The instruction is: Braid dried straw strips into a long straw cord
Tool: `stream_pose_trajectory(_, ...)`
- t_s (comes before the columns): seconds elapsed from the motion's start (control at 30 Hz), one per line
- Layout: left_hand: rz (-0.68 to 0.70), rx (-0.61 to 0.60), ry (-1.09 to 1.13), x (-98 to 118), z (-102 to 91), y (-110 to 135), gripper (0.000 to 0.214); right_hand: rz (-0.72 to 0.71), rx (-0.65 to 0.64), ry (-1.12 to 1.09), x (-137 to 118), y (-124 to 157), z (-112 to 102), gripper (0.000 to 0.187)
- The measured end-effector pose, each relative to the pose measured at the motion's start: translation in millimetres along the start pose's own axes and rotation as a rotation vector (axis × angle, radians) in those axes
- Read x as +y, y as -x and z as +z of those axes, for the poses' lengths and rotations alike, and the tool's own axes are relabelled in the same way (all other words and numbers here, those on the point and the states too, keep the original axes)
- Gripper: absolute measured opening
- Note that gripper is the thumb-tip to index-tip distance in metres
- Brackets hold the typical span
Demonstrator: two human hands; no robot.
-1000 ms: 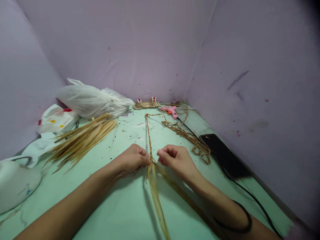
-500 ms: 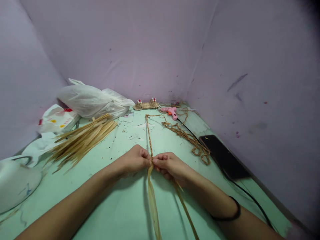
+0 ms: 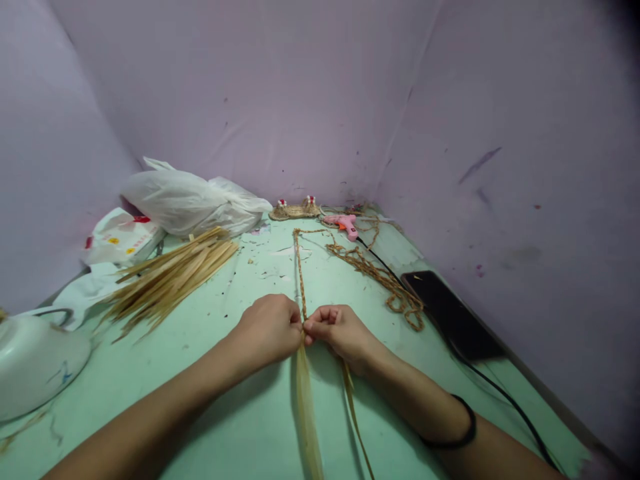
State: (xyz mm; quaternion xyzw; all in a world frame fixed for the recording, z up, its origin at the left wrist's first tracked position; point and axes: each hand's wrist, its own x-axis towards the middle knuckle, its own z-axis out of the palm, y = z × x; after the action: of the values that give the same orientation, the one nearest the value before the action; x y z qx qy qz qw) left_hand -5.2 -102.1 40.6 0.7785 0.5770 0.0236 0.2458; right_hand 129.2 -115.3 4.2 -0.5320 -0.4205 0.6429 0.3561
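Observation:
A thin brown braided cord (image 3: 301, 273) runs down the table toward me, and both hands meet at its near end. My left hand (image 3: 273, 325) is closed, thumb side against the braid, pinching its fibre strands. From the other side my right hand (image 3: 345, 333) pinches the same spot between thumb and fingertips. A wide pale strand (image 3: 306, 407) hangs from the pinch toward me. A narrower strand (image 3: 354, 413) comes out below my right hand. The fingertips hide the crossing of the strands.
Dry flat strips (image 3: 170, 280) lie in a bundle at left, near a white plastic bag (image 3: 190, 200), a tissue pack (image 3: 123, 237) and a white bowl (image 3: 40, 367). Rightward are coiled braid (image 3: 375, 273), a pink glue gun (image 3: 345, 225), a phone (image 3: 450, 313) and a black cable (image 3: 505, 397).
My left hand has turned more palm-down over the braid end. The hanging strands have shifted, the narrow one swinging leftward. The whole view has moved slightly.

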Motion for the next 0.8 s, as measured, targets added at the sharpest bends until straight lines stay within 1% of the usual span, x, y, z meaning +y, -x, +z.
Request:
stream_pose_trajectory(0.03, -0.005, 0.038, -0.056, 3, 0.3, 2, 0.022, -0.002, 0.003, -0.009, 0, 0, 0, 0.009)
stream_pose_trajectory(0.1, -0.004, 0.073, -0.141, 6, 0.0, 6, 0.025, -0.016, -0.002, -0.032, 1, 0, 0, 0.01)
stream_pose_trajectory(0.2, 0.0, 0.057, -0.182, 4, -3.3, 5, 0.025, -0.037, -0.01, -0.048, 2, 0, 0, 0.011)
stream_pose_trajectory(0.27, 0.005, 0.026, -0.135, 0, -6.7, 2, 0.023, -0.032, -0.007, -0.041, 2, 0, -1, 0.012)
stream_pose_trajectory(0.37, 0.022, -0.034, 0.001, -5, -10.9, -1, 0.022, -0.024, -0.003, -0.04, 2, 0, -1, 0.012)
stream_pose_trajectory(0.47, -0.006, -0.142, 0.17, -3, -11.3, -1, 0.024, -0.028, -0.01, -0.062, 3, -1, -2, 0.01)
stream_pose_trajectory(0.53, -0.023, -0.175, 0.251, 0, -9.3, 0, 0.025, -0.03, -0.013, -0.089, 4, -2, -2, 0.008)
stream_pose_trajectory(0.57, -0.02, -0.17, 0.263, 1, -7.7, 1, 0.025, -0.028, -0.012, -0.104, 4, -2, -2, 0.007)
stream_pose_trajectory(0.63, -0.003, -0.129, 0.214, 5, -3.8, 4, 0.026, -0.019, -0.003, -0.128, 4, -2, -2, 0.008)
stream_pose_trajectory(0.8, 0.016, 0.075, -0.113, 21, 12.0, 19, 0.025, 0.002, 0.047, -0.155, 6, -1, -2, 0.009)
